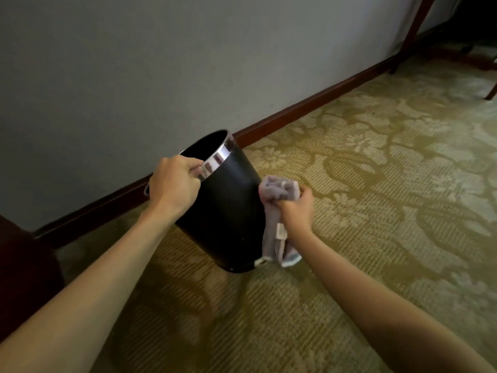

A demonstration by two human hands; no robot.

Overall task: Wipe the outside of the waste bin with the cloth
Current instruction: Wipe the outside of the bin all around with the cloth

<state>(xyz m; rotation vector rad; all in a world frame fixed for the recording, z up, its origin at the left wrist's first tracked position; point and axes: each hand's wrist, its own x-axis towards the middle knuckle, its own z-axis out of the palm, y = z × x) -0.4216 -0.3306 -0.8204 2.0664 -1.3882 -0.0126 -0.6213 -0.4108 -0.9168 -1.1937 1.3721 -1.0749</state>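
Note:
A black round waste bin [228, 211] with a shiny metal band at its rim is held off the carpet, tilted with its mouth towards the wall. My left hand [173, 185] grips the rim on the near left side. My right hand [297, 210] grips a bunched grey cloth [278, 219] against the bin's right side; the cloth's loose end hangs down to the bin's base.
A patterned green and gold carpet [376, 184] covers the floor. A grey wall with a dark wooden skirting board [309, 105] runs behind the bin. Dark furniture [24, 270] stands at the left edge, and wooden furniture legs [411, 33] at the top right.

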